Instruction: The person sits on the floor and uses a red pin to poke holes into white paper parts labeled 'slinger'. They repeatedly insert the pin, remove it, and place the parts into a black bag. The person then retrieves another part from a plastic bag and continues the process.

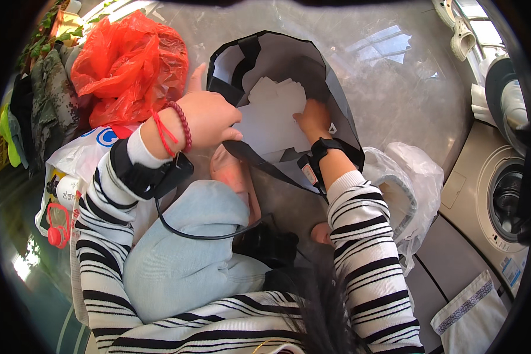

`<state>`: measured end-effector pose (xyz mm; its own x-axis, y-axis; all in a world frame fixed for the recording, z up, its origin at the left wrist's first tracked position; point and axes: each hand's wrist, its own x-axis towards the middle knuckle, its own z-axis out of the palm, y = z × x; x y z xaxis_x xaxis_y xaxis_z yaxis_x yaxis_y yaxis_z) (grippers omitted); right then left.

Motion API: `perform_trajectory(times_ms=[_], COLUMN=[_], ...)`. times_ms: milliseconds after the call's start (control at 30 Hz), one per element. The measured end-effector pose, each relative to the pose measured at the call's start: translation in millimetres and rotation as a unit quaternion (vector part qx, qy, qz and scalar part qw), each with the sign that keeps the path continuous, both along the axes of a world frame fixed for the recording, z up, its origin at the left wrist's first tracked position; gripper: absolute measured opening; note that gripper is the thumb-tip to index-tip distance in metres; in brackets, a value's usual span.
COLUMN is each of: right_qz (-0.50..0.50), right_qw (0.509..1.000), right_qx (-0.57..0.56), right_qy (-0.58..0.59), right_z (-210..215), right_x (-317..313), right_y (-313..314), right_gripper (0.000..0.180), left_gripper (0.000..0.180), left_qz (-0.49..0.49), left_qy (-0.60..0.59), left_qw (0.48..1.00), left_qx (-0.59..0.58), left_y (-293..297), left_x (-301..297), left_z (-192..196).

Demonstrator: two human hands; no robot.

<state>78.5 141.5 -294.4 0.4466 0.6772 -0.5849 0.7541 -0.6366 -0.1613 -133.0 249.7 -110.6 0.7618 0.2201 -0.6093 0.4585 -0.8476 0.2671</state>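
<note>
Left hand (pixel 209 120) curled shut on gray bag (pixel 286 59) rim; right hand (pixel 314 120) inside, half-curled at white sheet (pixel 271 112), hold unclear.

- I see the left forearm (pixel 103 218) reaching forward, its left wrist (pixel 153 138) angled inward.
- I have the left hand (pixel 205 118) back up, fingers bent toward the left thumb (pixel 233 135), one digit stretched forward.
- My right forearm (pixel 360 230) extends forward and slightly left.
- I view the right hand (pixel 314 121) from behind, fingers curled and partly hidden, right thumb (pixel 297 117) on the left.
</note>
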Motion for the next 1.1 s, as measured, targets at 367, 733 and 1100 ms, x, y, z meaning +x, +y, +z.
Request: perform_trajectory(times_ms=[367,733,1100], right_qz=[-0.121,0.104,0.069], right_qw=[0.946,0.959,0.98], right_qx=[0.234,0.216,0.1], right_qy=[0.19,0.154,0.155], right_z=[-50,-24,-39], right_x=[16,4,8], right_y=[9,49,44], right_gripper=[0.026,0.029,0.084], left_gripper=[0.015,0.019,0.027], left_qz=[-0.122,-0.125,-0.043], left_qy=[-0.011,0.016,-0.009], left_qw=[0.986,0.979,0.979], left_qx=[-0.109,-0.163,-0.197], left_y=[6,-12,-11], left_x=[44,33,24], left_z=[-37,-42,-46])
